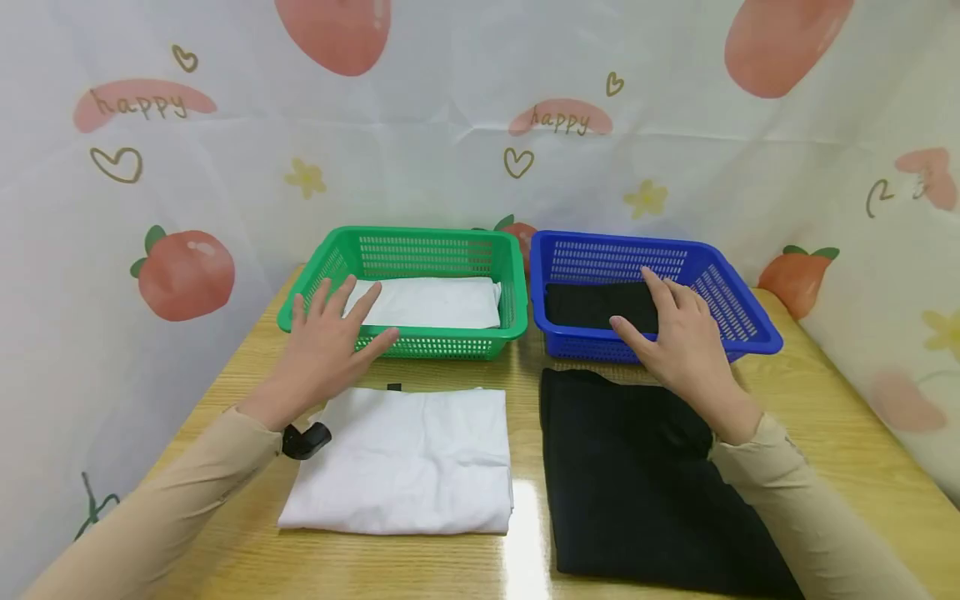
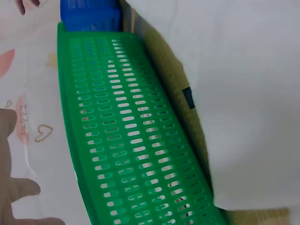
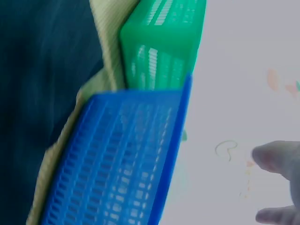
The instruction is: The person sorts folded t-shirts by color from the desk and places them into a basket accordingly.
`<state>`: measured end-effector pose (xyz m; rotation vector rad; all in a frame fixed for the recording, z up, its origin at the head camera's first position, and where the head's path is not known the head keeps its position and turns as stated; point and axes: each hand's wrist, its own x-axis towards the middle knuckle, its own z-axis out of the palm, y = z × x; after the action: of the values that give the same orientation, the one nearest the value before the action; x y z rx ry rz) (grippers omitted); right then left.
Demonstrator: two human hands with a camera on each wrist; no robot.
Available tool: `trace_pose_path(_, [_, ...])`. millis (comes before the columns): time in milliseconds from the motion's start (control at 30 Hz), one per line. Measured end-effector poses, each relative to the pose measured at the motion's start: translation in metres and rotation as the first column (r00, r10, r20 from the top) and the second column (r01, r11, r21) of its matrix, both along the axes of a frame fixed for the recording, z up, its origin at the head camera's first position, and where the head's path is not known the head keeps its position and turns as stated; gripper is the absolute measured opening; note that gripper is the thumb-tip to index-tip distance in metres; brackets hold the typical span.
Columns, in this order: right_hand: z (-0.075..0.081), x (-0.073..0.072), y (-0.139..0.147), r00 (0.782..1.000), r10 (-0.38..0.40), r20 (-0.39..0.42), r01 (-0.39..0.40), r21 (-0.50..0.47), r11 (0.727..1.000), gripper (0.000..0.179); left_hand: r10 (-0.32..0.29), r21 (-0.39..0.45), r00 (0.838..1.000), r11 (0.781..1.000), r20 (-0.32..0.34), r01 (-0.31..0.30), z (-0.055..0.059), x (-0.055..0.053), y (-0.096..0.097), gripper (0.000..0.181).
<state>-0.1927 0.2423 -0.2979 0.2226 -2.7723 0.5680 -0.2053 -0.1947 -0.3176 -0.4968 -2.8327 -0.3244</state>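
Fingers (image 1: 366,305) of the person's L hand (image 1: 318,346) are spread & free of any grip, by the near L corner of a green rectangular slotted plastic basket (image 1: 427,254); R hand (image 1: 688,346) has its fingers apart too, holding nothing, at the front rim of a blue rectangular slotted plastic basket (image 1: 592,258) just beside the green one. A small folded white cloth (image 1: 442,302) lies in the green, a small folded black cloth (image 1: 596,306) in the blue. Nearer, on the light wood-grain desk (image 1: 360,575): a large folded white cloth (image 1: 420,467) in front of the green basket & a large folded black cloth (image 1: 637,492) in front of the blue, partly hidden by the R forearm. Behind, white fabric backdrop (image 1: 435,175) w/ fruit prints
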Motion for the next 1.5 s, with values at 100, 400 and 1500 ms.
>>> trace_pose_path(100, [0.0, 0.006, -0.005, 0.992, 0.071, -0.1, -0.084, -0.122, 0.989, 0.074, -0.081, 0.072, 0.995, 0.994, -0.06, 0.085, 0.0, 0.007, -0.007, 0.07])
trace_pose_path(400, [-0.01, 0.017, -0.028, 0.906, 0.331, -0.263, -0.399, -0.276, 0.874, 0.053, -0.24, 0.149, 0.951, 0.951, -0.196, 0.271, -0.003, 0.03, -0.033, 0.064])
trace_pose_path(1500, [-0.075, 0.021, -0.096, 0.456, 0.757, 0.467, 0.007, -0.853, 0.522, 0.056, -0.362, 0.476, 0.762, 0.876, 0.537, 0.08, -0.044, 0.041, -0.094, 0.065])
